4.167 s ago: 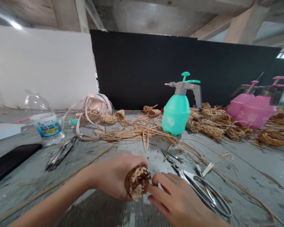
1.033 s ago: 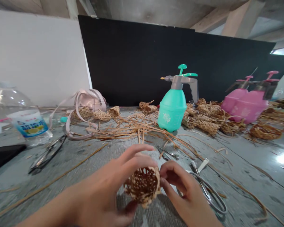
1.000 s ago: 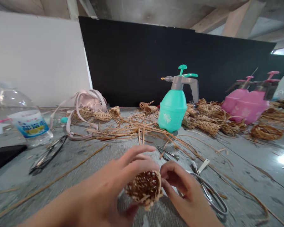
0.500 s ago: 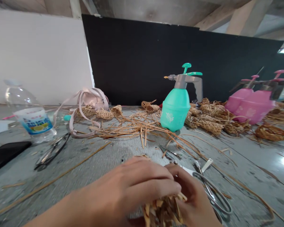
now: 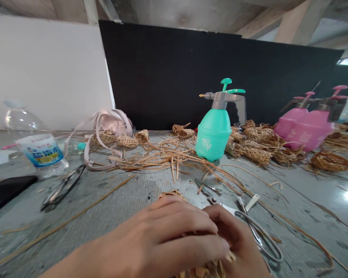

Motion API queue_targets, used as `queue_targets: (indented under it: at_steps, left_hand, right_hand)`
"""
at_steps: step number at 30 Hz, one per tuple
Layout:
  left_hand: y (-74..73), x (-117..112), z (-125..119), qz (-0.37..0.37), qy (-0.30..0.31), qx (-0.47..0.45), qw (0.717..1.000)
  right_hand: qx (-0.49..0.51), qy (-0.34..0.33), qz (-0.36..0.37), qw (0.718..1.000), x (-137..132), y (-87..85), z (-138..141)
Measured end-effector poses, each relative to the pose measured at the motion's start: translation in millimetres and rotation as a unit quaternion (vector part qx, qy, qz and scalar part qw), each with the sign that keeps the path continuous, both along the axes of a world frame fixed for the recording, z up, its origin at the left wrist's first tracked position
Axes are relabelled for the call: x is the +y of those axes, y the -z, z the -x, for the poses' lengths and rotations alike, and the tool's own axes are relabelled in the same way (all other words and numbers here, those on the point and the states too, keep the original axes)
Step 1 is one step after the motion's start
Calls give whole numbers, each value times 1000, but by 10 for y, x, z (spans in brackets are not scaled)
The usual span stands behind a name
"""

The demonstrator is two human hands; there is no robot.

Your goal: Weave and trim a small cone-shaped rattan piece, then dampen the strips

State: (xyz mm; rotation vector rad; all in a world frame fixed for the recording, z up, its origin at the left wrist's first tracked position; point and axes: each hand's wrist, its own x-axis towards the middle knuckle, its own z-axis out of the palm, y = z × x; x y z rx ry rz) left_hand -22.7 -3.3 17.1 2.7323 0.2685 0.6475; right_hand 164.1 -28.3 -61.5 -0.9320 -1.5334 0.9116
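Low in the middle of the view, my left hand lies over a small woven piece of tan strips, fingers curved across its top. My right hand is closed around the right side of the same piece, thumb and fingers meeting my left fingertips. A bit of the weave shows past the left knuckles; split strip ends stick out beneath. Most of the piece is hidden by my hands. Scissors lie just right of my right hand, beside a slim metal tool.
A teal spray bottle stands in front of loose strips. Woven pieces pile up at right near pink spray bottles. At left are a plastic bottle, a phone, eyeglasses and a pink bag.
My left hand has slid slightly right and down over the woven piece, covering more of its strip ends. More weave shows beyond the left knuckles. The view has shifted a little.
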Motion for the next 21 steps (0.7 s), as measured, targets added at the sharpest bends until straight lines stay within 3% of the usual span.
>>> queue_targets:
  at_steps: [8, 13, 19, 21]
  left_hand:
    - [1, 9, -13, 5, 2, 5, 1000]
    - [17, 20, 16, 33, -18, -7, 999]
    - [-7, 21, 51, 72, -63, 15, 995]
    - [-29, 44, 64, 66, -67, 12, 996]
  right_hand:
    - [-33, 15, -11, 999, -8, -27, 12]
    - [-106, 54, -31, 992, -3, 1, 20]
    - [-217, 146, -213, 941, -21, -116, -26]
    - [-221, 140, -278, 924, -43, -163, -69]
